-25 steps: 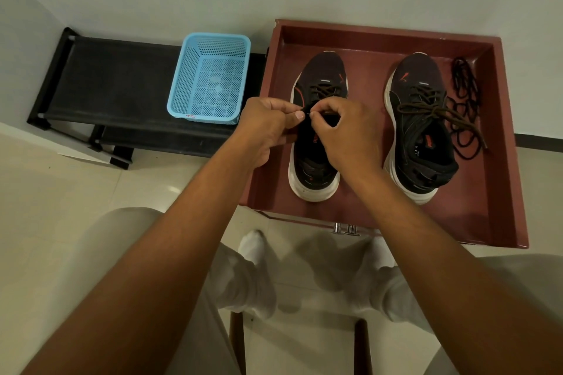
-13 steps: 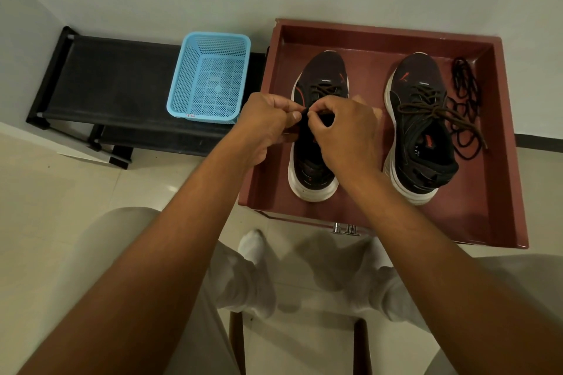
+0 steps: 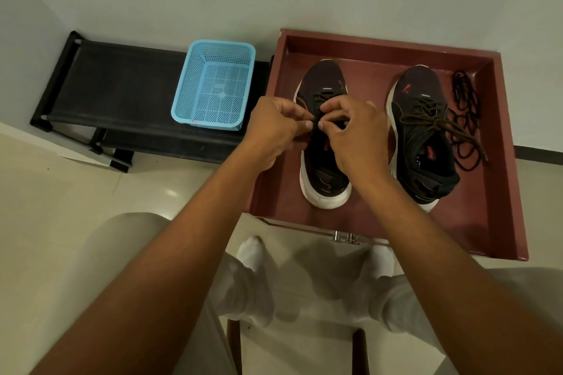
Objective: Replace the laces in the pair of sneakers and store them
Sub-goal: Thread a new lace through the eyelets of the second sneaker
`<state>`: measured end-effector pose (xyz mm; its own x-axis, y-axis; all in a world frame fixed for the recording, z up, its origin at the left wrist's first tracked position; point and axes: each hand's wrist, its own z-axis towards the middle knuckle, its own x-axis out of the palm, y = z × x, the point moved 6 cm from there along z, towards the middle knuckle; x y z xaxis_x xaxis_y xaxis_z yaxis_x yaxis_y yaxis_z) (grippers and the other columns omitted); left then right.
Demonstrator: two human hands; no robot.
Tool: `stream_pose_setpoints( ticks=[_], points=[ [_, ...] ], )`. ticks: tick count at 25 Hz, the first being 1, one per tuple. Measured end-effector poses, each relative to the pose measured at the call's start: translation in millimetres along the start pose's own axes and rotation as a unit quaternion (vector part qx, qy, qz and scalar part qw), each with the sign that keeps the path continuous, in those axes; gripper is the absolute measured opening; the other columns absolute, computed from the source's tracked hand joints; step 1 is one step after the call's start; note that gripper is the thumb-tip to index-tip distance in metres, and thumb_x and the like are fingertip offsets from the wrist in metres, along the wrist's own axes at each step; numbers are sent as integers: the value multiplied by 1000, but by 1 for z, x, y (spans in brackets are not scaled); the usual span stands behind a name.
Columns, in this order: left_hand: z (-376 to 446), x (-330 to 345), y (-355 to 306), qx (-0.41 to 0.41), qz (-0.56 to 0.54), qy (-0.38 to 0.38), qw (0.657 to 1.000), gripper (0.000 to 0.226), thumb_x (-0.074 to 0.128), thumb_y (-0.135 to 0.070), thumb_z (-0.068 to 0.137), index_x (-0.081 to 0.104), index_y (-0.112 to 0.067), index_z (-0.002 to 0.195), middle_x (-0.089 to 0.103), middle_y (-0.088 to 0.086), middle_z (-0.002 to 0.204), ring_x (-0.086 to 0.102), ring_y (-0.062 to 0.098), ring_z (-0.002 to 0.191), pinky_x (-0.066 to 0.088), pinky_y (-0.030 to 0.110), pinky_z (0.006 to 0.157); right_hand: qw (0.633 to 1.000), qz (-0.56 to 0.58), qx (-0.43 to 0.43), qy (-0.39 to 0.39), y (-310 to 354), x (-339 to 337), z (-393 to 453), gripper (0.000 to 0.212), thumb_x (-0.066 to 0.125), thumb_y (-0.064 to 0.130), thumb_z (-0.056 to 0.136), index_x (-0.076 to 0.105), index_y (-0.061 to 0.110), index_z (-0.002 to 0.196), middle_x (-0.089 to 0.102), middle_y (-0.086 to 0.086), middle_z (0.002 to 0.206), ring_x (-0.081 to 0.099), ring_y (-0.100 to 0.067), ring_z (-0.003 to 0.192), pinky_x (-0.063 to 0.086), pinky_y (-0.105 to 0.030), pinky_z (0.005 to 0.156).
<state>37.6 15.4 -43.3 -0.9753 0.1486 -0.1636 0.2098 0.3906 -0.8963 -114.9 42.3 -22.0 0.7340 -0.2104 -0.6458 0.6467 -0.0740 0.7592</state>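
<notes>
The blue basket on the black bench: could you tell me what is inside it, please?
Nothing shows inside the blue basket; its perforated floor is bare. The loose black laces lie in the red tray instead. The basket's near wall hides little.

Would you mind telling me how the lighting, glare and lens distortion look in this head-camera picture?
Head view: dim, warm indoor light; a small glare spot on the floor tile; soft shadows under the knees; wide-angle bending makes the red tray look skewed and the forearms oversized; the left hand and right hand over the left sneaker are reasonably sharp.
</notes>
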Motion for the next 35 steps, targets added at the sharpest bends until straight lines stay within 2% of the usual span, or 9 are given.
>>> stream_pose_setpoints(
  ticks=[5, 9, 13, 16, 19, 23, 28, 32, 35],
  points=[
    [4, -1, -4, 13, 34, -36, 999, 12, 76, -2, 88, 73, -8, 79, 75, 14, 83, 76, 23, 75, 64, 37, 65, 986, -166, -14, 27, -9, -10, 4, 67, 85, 29, 79, 55, 31, 139, 52, 8, 140, 37, -21, 137, 35, -43, 111],
    [8, -29, -12, 16, 57, -112, 992, 13, 67, 1, 90, 71, -5, 79, 74, 17, 74, 75, 25, 66, 66, 44, 68, 981, -188, 53, 21, -29, -12, 1, 92, 88, 42, 76, 37, 25, 151, 36, -2, 154, 29, -30, 145, 31, -53, 115],
    [21, -91, -29, 60, 193, -248, 947, 14, 63, -8, 85, 74, -4, 78, 73, 11, 74, 73, 27, 66, 64, 43, 66, 980, -176, 83, 36, -33, -13, 2, 96, 88, 46, 75, 35, 23, 153, 38, -5, 153, 33, -32, 143, 33, -54, 115],
    [19, -92, -35, 65, 301, -238, 921, 11, 69, -11, 87, 75, -8, 95, 74, 6, 94, 71, 23, 87, 57, 33, 77, 985, -136, 88, 57, -33, -16, 4, 96, 90, 42, 74, 37, 21, 151, 41, -7, 149, 39, -31, 139, 39, -50, 114],
    [8, -52, -47, 194, 375, -169, 890, 25, 76, -15, 82, 73, -19, 107, 70, 0, 106, 64, 21, 100, 53, 36, 88, 984, -83, 118, 106, -35, -24, 5, 89, 90, 30, 76, 41, 18, 149, 57, -4, 126, 58, -22, 116, 52, -36, 95],
    [5, 1, -36, 223, 382, -18, 896, 18, 82, -21, 79, 81, -27, 96, 77, -7, 94, 71, 14, 94, 58, 42, 90, 981, -56, 138, 123, -37, -29, 4, 67, 87, 21, 79, 55, 17, 136, 61, 5, 87, 58, -3, 77, 43, -17, 63],
    [4, -9, -38, 201, 363, -65, 908, 3, 81, -18, 81, 80, -20, 80, 74, -3, 79, 69, 15, 79, 57, 37, 80, 980, -23, 158, 115, -42, -30, 3, 57, 88, 20, 78, 60, 18, 128, 62, 5, 88, 58, -1, 74, 38, -11, 56],
    [11, -56, -44, 133, 360, -182, 906, 1, 78, -14, 87, 79, -14, 86, 74, 5, 85, 69, 20, 82, 56, 33, 83, 981, -15, 161, 108, -42, -31, 1, 52, 85, 18, 80, 61, 17, 125, 59, 5, 89, 57, -2, 74, 38, -14, 57],
    [15, -77, -50, 113, 379, -137, 908, 4, 79, -14, 87, 79, -13, 91, 75, 5, 92, 70, 18, 90, 51, 27, 83, 980, -12, 163, 114, -41, -31, 0, 45, 85, 19, 81, 61, 18, 119, 58, 7, 88, 56, -1, 74, 38, -12, 56]
  ],
)
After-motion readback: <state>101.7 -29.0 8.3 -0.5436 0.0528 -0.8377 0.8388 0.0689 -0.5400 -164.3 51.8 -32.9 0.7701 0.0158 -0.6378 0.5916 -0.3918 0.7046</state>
